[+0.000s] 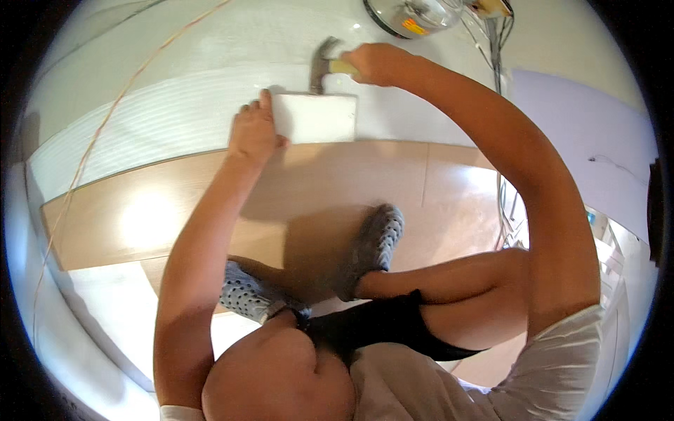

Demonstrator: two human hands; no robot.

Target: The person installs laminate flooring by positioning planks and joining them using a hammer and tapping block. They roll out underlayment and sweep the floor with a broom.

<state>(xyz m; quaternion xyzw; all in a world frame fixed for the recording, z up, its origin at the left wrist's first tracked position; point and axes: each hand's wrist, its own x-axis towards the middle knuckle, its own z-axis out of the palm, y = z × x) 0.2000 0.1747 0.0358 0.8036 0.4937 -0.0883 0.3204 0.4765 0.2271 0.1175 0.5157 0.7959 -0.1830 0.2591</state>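
Claw hammer (321, 70) and white panel (317, 118) meet the eye near the far middle of the scene, the hammer's head at the panel's far edge. At the far left, a thin orange-pink cord (98, 135) curves down from the top. Past it, a long light-brown wooden board (91, 231) stretches across the view, with a white ribbed sheet (147, 123) along its far side. Near the board's close edge is the person's left shoe (246, 298), grey with dark round holes.

The left hand (255, 131) lies at the panel's left end, one finger reaching along the far corner and the thumb spread toward the near corner; whether these fingers grip or only press cannot be told. The panel's near edge runs by the board's far edge. The hammer points its striking face toward the person and its claw away; whether the face touches the panel is unclear. The right hand (379, 64) is clenched around the pale yellow handle.

The right shoe (388, 235) rests on the board. Farther right come a clear round container (428, 10) with an orange label, a bundle of cables (497, 59), and a pale purple surface (576, 119).
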